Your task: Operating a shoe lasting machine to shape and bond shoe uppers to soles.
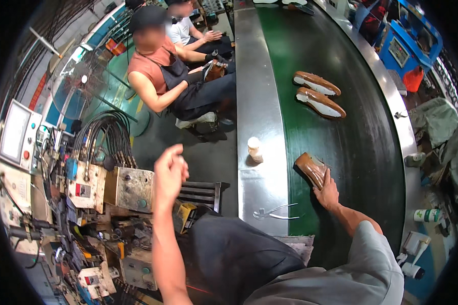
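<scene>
A shiny brown shoe point(310, 168) is gripped at its near end by the right hand point(327, 192), over the near part of the long green belt point(356, 132), toward the belt's left side. The shoe seems to be rested on the belt, but its underside is hidden. The left hand point(171, 169) is held up in the air, half open with its fingers loosely bent, by a dirty metal box point(134, 188) on the left. Farther along the belt, two brown shoes point(318, 85) with white insides are laid side by side. On the silver bench point(262, 112) left of the belt, a small white bottle point(255, 151) is stood up. Nearer, metal pincers point(267, 213) are laid down, with their handles pointed right, past the belt's edge. Far to the left, another brown shoe point(216, 72) is held in dark gloves point(192, 78) by a seated person point(150, 84). A big round fan point(84, 79) is placed behind that person.
</scene>
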